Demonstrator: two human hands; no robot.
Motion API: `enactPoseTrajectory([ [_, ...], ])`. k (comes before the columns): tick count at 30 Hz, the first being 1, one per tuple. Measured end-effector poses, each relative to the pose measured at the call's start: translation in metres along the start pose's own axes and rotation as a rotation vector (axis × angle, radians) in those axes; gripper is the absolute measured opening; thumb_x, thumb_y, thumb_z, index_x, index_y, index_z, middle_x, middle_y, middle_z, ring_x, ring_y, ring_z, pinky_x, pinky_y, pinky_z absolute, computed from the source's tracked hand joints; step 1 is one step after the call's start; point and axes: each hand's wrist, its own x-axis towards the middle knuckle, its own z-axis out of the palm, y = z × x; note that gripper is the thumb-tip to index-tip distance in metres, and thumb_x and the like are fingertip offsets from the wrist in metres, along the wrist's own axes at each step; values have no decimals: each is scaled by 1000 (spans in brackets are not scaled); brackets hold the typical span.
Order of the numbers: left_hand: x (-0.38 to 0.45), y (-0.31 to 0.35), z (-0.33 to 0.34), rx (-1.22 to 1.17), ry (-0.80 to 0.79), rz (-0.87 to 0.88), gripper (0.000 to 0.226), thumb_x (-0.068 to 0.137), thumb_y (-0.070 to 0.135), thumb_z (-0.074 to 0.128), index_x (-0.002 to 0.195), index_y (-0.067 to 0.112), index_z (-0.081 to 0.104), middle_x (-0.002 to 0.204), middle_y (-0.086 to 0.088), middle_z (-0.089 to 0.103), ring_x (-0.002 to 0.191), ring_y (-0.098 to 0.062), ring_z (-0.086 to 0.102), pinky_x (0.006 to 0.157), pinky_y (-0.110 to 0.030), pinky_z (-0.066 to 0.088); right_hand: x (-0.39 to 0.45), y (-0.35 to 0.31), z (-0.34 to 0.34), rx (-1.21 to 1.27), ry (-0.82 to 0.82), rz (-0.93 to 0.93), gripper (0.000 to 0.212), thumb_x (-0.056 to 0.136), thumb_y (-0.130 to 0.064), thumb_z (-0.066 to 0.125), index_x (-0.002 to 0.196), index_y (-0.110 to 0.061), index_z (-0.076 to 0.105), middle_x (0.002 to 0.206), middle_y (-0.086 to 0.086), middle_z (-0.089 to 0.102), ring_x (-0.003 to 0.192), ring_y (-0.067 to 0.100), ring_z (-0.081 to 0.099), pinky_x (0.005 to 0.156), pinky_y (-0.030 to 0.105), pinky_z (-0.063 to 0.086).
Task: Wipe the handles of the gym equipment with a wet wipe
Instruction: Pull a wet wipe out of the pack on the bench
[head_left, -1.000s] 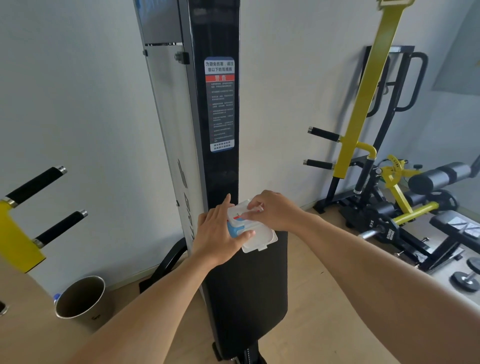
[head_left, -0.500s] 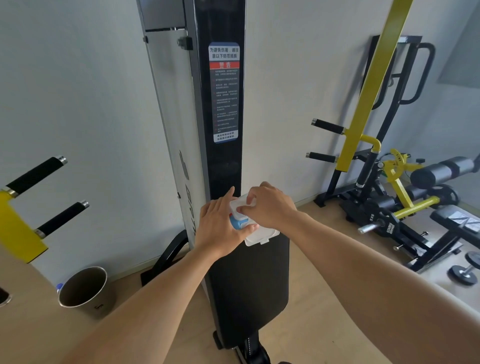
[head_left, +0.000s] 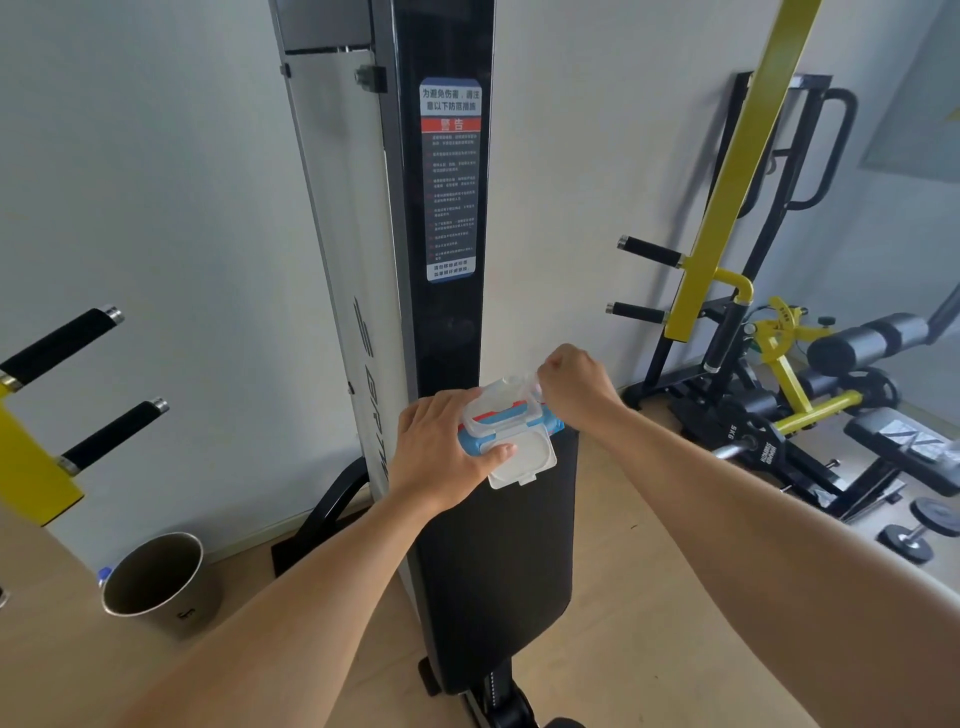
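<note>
1. Black upright machine (head_left: 441, 322), with a warning label; the hands work in front of it.
2. Black handles (head_left: 111, 436) at left, not yet wiped.
3. Left hand (head_left: 441, 452), fingers curled round the blue wipe pack (head_left: 511, 423), whose lid (head_left: 522, 460) hangs open.
4. Right hand (head_left: 574, 382), fingertips pinching a wet wipe (head_left: 527, 382) at the pack's opening. Step: drawing out a wipe. Next: pull it free, steadying the pack.

We are seeing a blue wipe pack (head_left: 540, 423) with a red stripe and a white lid (head_left: 522, 460). We are noticing black handles (head_left: 60, 345) on yellow frames (head_left: 727, 171), and a black upright pad (head_left: 498, 571).
</note>
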Motion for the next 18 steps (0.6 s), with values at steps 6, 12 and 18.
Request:
enactPoseTrajectory([
  [6, 1, -4, 3, -10, -6, 15, 62, 80, 74, 58, 132, 39, 51, 131, 12, 62, 118, -15, 59, 111, -37, 42, 0, 31, -4, -198, 7, -286, 34, 93, 7, 56, 114, -20, 60, 112, 3, 67, 92, 19, 62, 74, 33, 57],
  [12, 0, -2, 2, 1, 14, 7, 61, 80, 72, 61, 129, 36, 53, 128, 9, 64, 115, -16, 62, 108, -35, 43, -7, 21, -7, -542, -87, -622, 28, 94, -13, 69, 115, -31, 73, 129, -10, 65, 117, 12, 54, 103, 28, 47],
  [18, -1, 1, 0, 12, 5, -12, 63, 79, 71, 63, 129, 36, 54, 130, 9, 64, 116, -17, 61, 108, -32, 40, -13, 15, 1, -644, 86, -698, 29, 102, -31, 46, 112, -28, 73, 124, -8, 65, 116, 15, 51, 110, 35, 37],
])
